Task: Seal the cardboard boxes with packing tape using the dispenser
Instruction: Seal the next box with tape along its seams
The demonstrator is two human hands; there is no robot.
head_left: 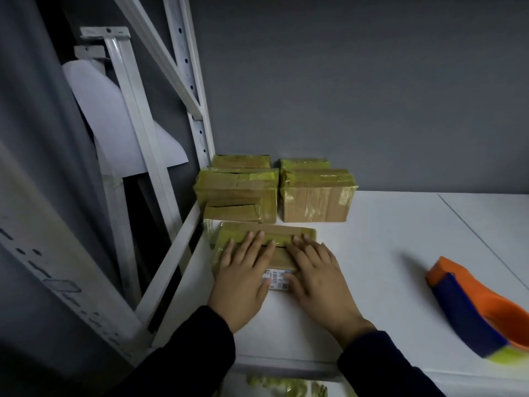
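The left hand (243, 273) and right hand (317, 275) are lying flat side by side, fingers straight, pressing down on the top of a taped box (269, 233). Neither is gripping anything. A label (276, 277) is showing between the thumbs. The box is sitting at the left edge of the white table (386, 239). Just behind it, a left stack (237, 193) and a right stack (317, 196) of taped boxes are standing against the grey wall (357, 96). The orange and blue dispenser (472, 310) is lying well apart to the right, blurred. A white rack (197, 130) is standing at the left.
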